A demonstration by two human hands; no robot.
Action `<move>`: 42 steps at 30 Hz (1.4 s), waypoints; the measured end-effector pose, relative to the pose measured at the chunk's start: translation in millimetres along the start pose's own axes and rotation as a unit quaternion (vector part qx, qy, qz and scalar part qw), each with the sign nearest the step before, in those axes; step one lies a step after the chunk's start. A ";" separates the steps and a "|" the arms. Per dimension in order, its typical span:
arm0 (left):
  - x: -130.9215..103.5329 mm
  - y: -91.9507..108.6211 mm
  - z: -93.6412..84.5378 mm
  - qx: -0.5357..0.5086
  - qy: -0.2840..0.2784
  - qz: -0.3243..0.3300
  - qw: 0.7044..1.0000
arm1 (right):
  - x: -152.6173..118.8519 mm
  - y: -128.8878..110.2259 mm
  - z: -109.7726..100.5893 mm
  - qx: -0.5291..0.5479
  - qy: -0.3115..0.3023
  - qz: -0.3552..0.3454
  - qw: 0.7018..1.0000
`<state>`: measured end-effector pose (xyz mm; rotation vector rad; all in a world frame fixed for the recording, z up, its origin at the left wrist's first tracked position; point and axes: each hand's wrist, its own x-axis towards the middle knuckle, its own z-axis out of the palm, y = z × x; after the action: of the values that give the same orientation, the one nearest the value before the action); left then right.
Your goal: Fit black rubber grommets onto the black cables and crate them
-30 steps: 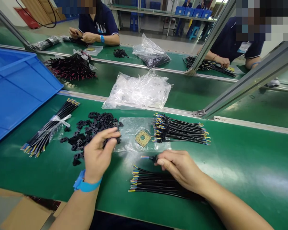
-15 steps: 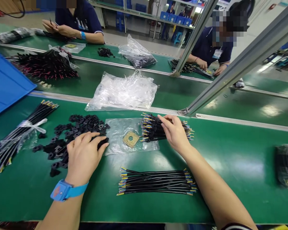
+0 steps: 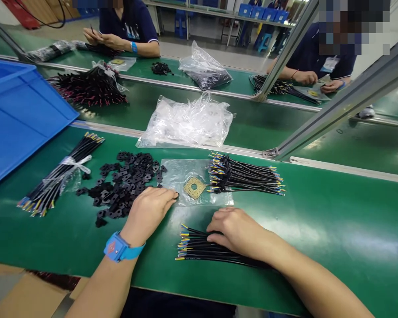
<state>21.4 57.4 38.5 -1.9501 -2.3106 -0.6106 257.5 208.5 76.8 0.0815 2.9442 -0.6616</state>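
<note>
My left hand (image 3: pixel 152 210), with a blue wristband (image 3: pixel 124 247), hovers at the right edge of a pile of small black plastic parts (image 3: pixel 132 176). Its thumb and forefinger pinch one of these parts, of which only a dark edge shows. Lower on the table lies a row of black cables (image 3: pixel 199 249) with coloured wire ends. My right hand (image 3: pixel 234 232) is over this row, thumb and fingers closed around a cable at its top edge. A yellowish square plate with a round hole (image 3: pixel 194 188) rests on a clear bag (image 3: pixel 174 170) between pile and bundle.
Cables with black parts on their left ends (image 3: pixel 248 176) lie behind my right hand. A tied cable bundle (image 3: pixel 64 170) and a blue bin (image 3: pixel 23 115) are left. Beyond stand plastic bags (image 3: pixel 189 121) and a metal post (image 3: pixel 298 123). Two people work across the bench.
My right hand has moved from the far cable bundle down to the near row. My left hand has drawn right, away from the pile. The view has shifted left.
</note>
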 end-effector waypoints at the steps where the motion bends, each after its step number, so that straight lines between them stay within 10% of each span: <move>1: -0.5 0.8 0.0 -0.008 -0.005 0.009 1.000 | 0.6 -2.4 1.1 -0.001 -0.001 -0.002 1.000; 12: -2.4 5.4 2.3 -0.037 -0.032 0.046 0.998 | 9.9 24.4 16.2 -0.027 0.186 0.100 0.977; 28: 0.4 18.2 -7.4 -0.155 -0.053 -0.043 0.986 | 12.8 21.0 17.1 -0.205 0.103 0.110 0.967; 35: 7.9 24.0 -15.2 -0.457 0.043 -0.238 0.856 | 6.7 19.7 13.6 -0.065 0.234 0.054 0.968; 42: 9.6 28.0 -13.3 -0.634 0.059 -0.292 0.714 | 0.5 -6.8 4.9 0.033 0.325 -0.024 0.945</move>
<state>43.5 65.4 60.9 -1.0283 -2.5440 -2.8439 257.0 200.3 75.2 0.2864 3.5576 -0.8823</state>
